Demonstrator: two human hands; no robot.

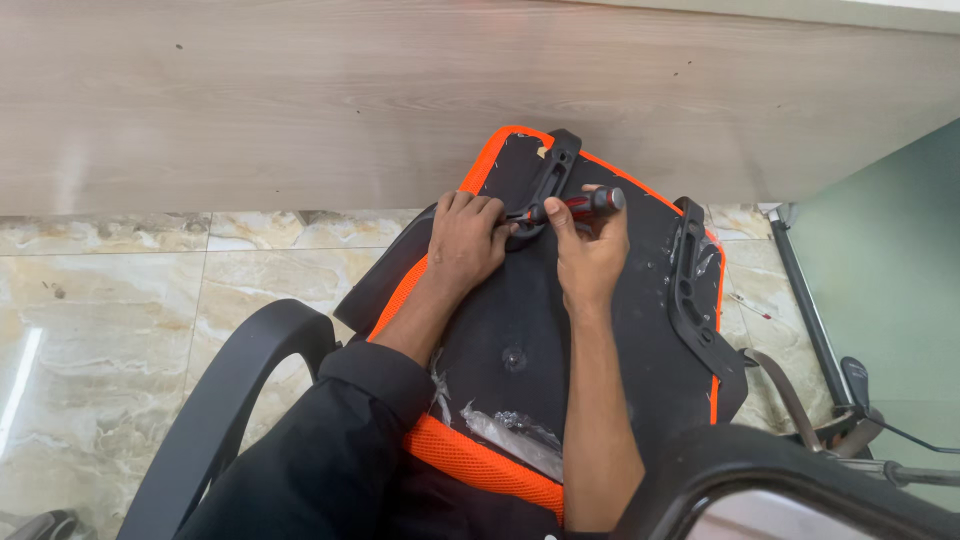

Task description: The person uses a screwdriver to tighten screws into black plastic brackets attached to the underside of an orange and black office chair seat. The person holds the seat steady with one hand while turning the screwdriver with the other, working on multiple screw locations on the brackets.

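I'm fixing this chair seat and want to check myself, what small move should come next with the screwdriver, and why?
Probably seat the tip and start turning. The right hand holds the red-and-black screwdriver lying nearly flat, pointing at the base of the black armrest bracket, which the left hand steadies on the upturned seat. The screw itself is hidden under the fingers.

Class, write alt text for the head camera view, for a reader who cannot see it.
Two hands work on an upturned seat base, black with orange edging: the right hand holds a red-and-black screwdriver, and the left hand presses a black plastic bracket. Marble floor tiles lie beneath.
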